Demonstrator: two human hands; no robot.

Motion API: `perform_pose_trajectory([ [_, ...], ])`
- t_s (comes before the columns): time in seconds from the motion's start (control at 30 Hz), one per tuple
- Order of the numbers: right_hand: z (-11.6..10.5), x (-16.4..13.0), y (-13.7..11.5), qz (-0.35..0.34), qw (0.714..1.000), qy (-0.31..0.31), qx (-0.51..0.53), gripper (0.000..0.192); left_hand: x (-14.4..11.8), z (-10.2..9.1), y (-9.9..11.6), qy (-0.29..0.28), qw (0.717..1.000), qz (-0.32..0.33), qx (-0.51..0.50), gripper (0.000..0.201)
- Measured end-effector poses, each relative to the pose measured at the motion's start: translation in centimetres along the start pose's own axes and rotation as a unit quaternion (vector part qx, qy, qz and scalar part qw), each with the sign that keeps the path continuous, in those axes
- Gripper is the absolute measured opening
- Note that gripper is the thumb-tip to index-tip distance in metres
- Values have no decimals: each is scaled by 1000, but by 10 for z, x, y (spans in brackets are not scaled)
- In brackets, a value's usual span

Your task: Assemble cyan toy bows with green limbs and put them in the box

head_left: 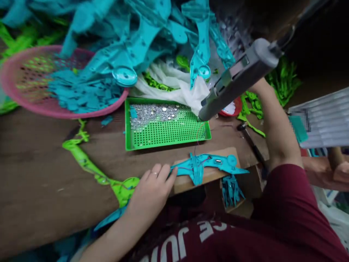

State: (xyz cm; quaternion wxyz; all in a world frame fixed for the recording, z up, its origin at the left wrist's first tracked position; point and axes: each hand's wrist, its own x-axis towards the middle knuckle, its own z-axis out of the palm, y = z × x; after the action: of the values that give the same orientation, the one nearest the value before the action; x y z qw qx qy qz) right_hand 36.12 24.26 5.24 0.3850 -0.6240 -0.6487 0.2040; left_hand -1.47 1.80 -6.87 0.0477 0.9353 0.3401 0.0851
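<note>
My left hand (154, 185), with a ring on one finger, is closed over the left end of a blue plastic shell half (215, 163). Thin wires and a small switch-like piece show inside the shell, which lies on a cardboard piece (185, 187). My right hand (257, 87) is stretched forward behind a hanging grey power screwdriver (237, 80). Its fingers are hidden, so I cannot see whether they touch the tool or something beyond it. A green plastic shell half (89, 165) with wires lies left of my left hand.
A green perforated tray (163, 138) holds many small screws. Behind stand a pink basket (29, 109) of small blue pieces and a heap of blue shells (141, 43). A red bowl (237, 107) and a hammer (253, 147) are on the right. Below the table edge, a box holds blue parts (231, 191).
</note>
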Motion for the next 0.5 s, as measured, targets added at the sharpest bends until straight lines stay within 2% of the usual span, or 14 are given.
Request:
perform_pose_trajectory([
  [0.07, -25, -29, -19, 16, 998, 29, -53, 47, 4, -4, -2, 0, 1000, 10, 1, 32],
  [0.13, -49, -75, -46, 5, 992, 82, -91, 16, 3, -10, -5, -1, 1000, 17, -3, 30],
  [0.17, -58, -101, -61, -10, 988, 118, -98, 8, 1, -15, -7, 8, 1000, 18, -7, 31],
  [0.23, -68, -157, -95, -44, 969, 230, -78, 21, -6, -30, -12, 53, 998, 10, -29, 32],
  [0.27, -67, -182, -114, -40, 964, 259, -43, 26, -11, -40, -15, 83, 995, -1, -54, 33],
  [0.33, -53, -221, -150, -25, 971, 239, -20, 24, -19, -64, -17, 135, 983, -18, -121, 34],
  [0.4, -24, -239, -182, -12, 984, 175, -13, 18, -20, -88, -15, 153, 975, -10, -161, 38],
  [0.43, -6, -240, -195, -23, 995, 100, 9, 14, -19, -98, -13, 151, 977, 1, -153, 42],
  [0.47, 13, -236, -205, -36, 998, -3, 53, 13, -18, -106, -11, 145, 981, 10, -127, 43],
  [0.5, 32, -230, -213, -62, 991, -62, 105, 13, -17, -112, -11, 138, 986, 8, -94, 42],
])
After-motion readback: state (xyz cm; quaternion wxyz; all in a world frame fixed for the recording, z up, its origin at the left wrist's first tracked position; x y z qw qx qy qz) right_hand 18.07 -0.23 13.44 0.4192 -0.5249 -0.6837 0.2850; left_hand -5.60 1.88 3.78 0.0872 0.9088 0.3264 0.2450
